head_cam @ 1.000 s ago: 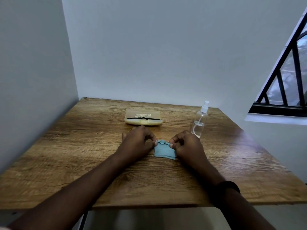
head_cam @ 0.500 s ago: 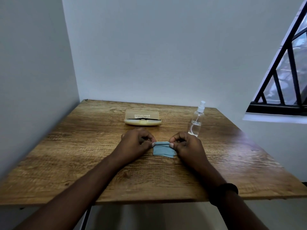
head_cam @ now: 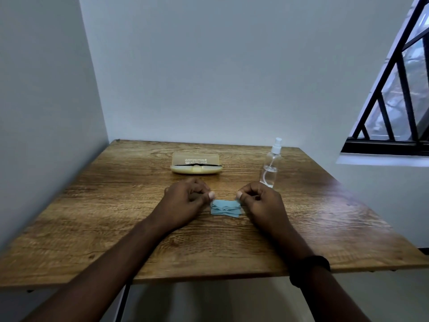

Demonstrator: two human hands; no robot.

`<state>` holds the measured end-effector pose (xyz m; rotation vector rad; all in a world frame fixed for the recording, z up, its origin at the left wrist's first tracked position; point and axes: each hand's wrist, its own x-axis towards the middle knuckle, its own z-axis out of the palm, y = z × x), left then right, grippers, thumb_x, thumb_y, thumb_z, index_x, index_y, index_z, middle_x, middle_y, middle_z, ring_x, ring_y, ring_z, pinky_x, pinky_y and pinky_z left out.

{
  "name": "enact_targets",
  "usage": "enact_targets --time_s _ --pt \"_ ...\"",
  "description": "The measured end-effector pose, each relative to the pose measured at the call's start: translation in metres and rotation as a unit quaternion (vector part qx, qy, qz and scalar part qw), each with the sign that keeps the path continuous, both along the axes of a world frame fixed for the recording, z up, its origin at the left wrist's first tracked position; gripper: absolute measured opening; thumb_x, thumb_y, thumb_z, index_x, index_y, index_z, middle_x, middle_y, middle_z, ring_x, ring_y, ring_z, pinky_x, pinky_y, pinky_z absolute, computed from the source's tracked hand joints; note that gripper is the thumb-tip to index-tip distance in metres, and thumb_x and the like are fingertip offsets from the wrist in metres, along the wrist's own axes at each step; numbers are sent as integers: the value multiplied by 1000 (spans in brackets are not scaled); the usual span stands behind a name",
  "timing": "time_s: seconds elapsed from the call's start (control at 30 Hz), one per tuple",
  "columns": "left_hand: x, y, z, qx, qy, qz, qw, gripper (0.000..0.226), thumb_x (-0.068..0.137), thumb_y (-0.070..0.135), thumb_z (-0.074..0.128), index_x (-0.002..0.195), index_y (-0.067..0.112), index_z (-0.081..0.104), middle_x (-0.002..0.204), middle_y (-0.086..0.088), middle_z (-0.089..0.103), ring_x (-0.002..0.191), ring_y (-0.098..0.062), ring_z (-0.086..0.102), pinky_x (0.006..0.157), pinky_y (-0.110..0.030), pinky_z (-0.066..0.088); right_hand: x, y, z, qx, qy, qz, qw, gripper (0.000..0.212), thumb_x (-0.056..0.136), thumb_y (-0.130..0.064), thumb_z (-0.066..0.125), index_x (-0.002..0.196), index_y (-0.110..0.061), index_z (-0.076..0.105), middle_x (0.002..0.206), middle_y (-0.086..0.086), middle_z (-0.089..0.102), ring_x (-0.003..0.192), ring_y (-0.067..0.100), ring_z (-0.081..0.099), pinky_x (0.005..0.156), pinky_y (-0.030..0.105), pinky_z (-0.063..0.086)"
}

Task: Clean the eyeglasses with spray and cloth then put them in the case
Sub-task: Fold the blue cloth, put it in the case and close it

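A small blue cloth [head_cam: 224, 207] lies folded on the wooden table [head_cam: 116, 205]. My left hand [head_cam: 185, 201] pinches its upper left corner with thumb and fingers. My right hand [head_cam: 262, 202] pinches the upper right corner the same way. Behind the hands, a pale yellow glasses case [head_cam: 196, 168] stands with its lid up, and black eyeglasses [head_cam: 197, 164] lie in it. A clear spray bottle [head_cam: 270, 168] with a white nozzle stands upright just behind my right hand.
White walls close the table in on the left and at the back. A barred window [head_cam: 394, 101] is at the right. A black band [head_cam: 311, 266] sits on my right wrist, near the table's front edge.
The cloth's top edge has been folded down and pulled flat. My hands have drawn slightly apart along it. The view has tilted up a little.
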<state>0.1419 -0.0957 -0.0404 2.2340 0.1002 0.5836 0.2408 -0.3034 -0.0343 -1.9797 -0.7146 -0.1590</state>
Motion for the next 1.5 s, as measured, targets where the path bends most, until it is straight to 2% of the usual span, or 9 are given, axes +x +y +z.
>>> enact_targets --time_s 0.07,0.17,0.33,0.73,0.9,1.07,1.27,1.4,1.5 --pt "2 1 -1 -3 -28 18 999 27 94 54 63 94 30 76 104 18 69 99 1 64 98 -52 51 2 2 0 0 11 -20 1000 7 92 -20 70 91 -17 76 89 -5 72 85 7 66 75 32 55" --pt "5 0 -1 18 -3 48 999 46 88 71 51 107 35 74 109 19 65 105 -2 61 103 -53 45 1 5 1 -37 6 -32 999 11 92 -21 69 94 -15 78 91 -6 72 85 4 64 72 24 50" --pt "6 -4 -3 147 47 45 987 28 89 61 65 109 44 73 117 20 54 119 -1 46 96 -39 24 1 5 1 -80 -15 -26 996 12 78 -21 81 90 -18 80 94 -7 70 86 5 65 74 25 54" --pt "4 -2 1 93 58 28 994 14 85 47 75 94 37 72 118 23 62 121 0 49 95 -40 21 0 -2 2 -66 27 16 997 10 80 -12 80 85 -19 75 96 -6 72 90 8 67 80 37 59" --pt "0 2 1 39 58 -10 997 22 73 57 74 91 44 72 113 28 64 120 0 56 113 -50 30 -2 -6 4 -20 58 39 997 18 78 -2 80 80 -19 74 97 -6 72 93 6 68 83 27 57" --pt "-5 3 4 18 65 -38 997 33 64 64 70 91 46 74 115 32 61 119 4 58 113 -60 37 -3 -13 3 -23 38 63 997 24 73 5 81 76 -18 75 102 -2 72 93 -4 66 77 7 49" --pt "-7 1 7 24 79 -53 995 27 66 57 65 88 46 75 117 33 57 121 5 54 115 -60 33 -7 -16 4 -47 -3 69 997 24 77 6 72 75 -18 78 99 -6 72 96 -3 65 77 6 47" --pt "-6 0 5 -16 55 -53 997 30 69 60 60 79 37 77 114 30 61 118 1 58 113 -63 34 -6 -15 5 7 29 41 999 18 85 3 65 81 -11 76 93 -3 74 86 5 67 72 15 50" --pt "-4 -1 3 -25 22 -18 999 36 75 70 59 82 37 73 107 26 67 108 0 63 109 -63 38 -6 -12 2 -11 18 23 1000 8 91 -15 69 94 -14 77 92 -4 74 86 7 67 74 21 52"
